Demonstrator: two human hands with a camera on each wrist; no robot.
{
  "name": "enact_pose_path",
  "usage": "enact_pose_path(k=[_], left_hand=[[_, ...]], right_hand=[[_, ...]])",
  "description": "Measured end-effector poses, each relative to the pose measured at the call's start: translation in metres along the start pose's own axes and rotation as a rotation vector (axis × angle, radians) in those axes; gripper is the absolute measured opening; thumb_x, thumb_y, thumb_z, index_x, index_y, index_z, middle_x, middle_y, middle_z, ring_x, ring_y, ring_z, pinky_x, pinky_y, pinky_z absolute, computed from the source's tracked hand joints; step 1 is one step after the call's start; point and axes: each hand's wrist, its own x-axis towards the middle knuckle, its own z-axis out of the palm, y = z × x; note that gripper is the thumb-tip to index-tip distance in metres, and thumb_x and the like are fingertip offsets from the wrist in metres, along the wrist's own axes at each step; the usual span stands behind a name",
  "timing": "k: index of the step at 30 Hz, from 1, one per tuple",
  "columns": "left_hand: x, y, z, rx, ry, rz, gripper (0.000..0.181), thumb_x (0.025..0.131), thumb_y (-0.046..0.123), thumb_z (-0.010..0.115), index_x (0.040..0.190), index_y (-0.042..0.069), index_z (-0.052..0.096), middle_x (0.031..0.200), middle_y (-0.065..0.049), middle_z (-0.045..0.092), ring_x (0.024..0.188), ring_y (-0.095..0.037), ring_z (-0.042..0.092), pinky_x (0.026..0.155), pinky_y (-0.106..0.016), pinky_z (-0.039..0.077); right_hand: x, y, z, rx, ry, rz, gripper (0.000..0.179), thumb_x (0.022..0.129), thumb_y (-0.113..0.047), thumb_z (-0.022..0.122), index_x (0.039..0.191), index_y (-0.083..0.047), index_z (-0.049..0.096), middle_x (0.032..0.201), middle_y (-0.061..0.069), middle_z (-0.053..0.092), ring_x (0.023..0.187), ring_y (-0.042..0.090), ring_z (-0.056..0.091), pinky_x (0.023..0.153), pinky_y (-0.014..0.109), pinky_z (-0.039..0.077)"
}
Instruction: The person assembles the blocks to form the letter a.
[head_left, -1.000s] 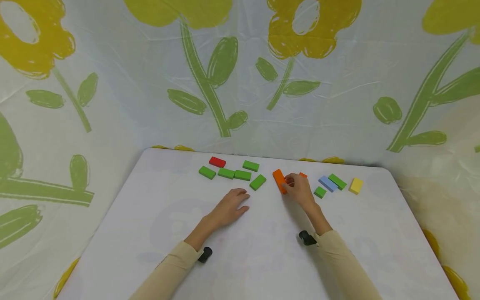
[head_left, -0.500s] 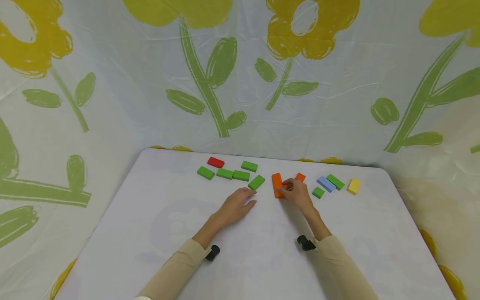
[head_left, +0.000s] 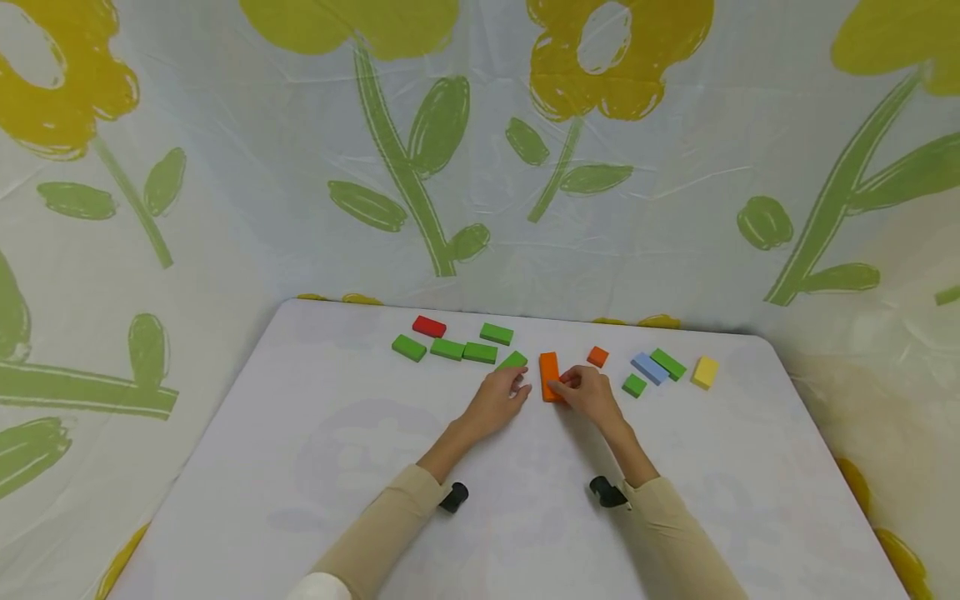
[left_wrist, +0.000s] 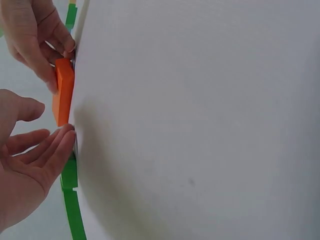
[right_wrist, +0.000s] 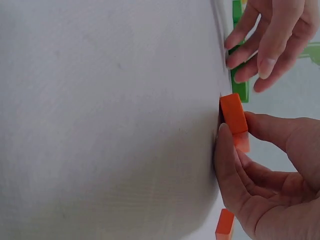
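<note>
Orange block (head_left: 549, 373) lies pinched in the right hand (head_left: 595, 395), near the relaxed left hand (head_left: 495, 402).

Near the counter's (head_left: 300, 517) far edge, toward the far left corner, lies a red block (head_left: 429, 326). Toward the far right corner lie a blue block (head_left: 649, 368) and, nearest that corner, a yellow block (head_left: 705, 372). Behind rises a pale, flower-printed sheet (head_left: 300, 100).

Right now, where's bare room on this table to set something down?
The white tabletop is bare between the two beige sleeves, left of the left sleeve, and right of the yellow rectangular block. It's crowded beyond the left hand, among green rectangular blocks, and around the long orange block in the right hand.
</note>
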Motion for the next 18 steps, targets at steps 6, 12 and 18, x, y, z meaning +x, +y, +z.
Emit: enact_pose_path(k=[6, 12, 18], left_hand=[[0.013, 0.005, 0.012, -0.010, 0.002, -0.021, 0.039, 0.101, 0.007, 0.064, 0.137, -0.008, 0.058, 0.117, -0.019, 0.067, 0.098, -0.023, 0.065, 0.088, -0.028, 0.057], [0.021, 0.009, 0.019, 0.023, -0.018, -0.030, 0.045, 0.102, 0.007, 0.063, 0.143, -0.007, 0.052, 0.127, -0.020, 0.062, 0.104, -0.025, 0.063, 0.090, -0.030, 0.056], [0.025, 0.008, 0.021, 0.112, -0.061, -0.006, 0.050, 0.105, 0.014, 0.061, 0.149, -0.004, 0.048, 0.149, -0.019, 0.049, 0.136, -0.029, 0.050, 0.114, -0.037, 0.041]], right_hand=[[-0.002, -0.001, -0.002, 0.001, -0.012, 0.016, 0.027, 0.097, -0.020, 0.073, 0.102, 0.006, 0.066, 0.080, 0.011, 0.064, 0.066, 0.019, 0.055, 0.060, 0.023, 0.047], [-0.003, 0.001, -0.005, 0.006, -0.028, 0.004, 0.024, 0.099, -0.018, 0.070, 0.106, 0.005, 0.066, 0.084, 0.012, 0.066, 0.067, 0.019, 0.056, 0.062, 0.025, 0.048], [-0.004, 0.006, -0.013, 0.027, -0.003, -0.051, 0.023, 0.100, -0.016, 0.068, 0.109, 0.006, 0.066, 0.094, 0.017, 0.070, 0.077, 0.026, 0.066, 0.067, 0.029, 0.054]])
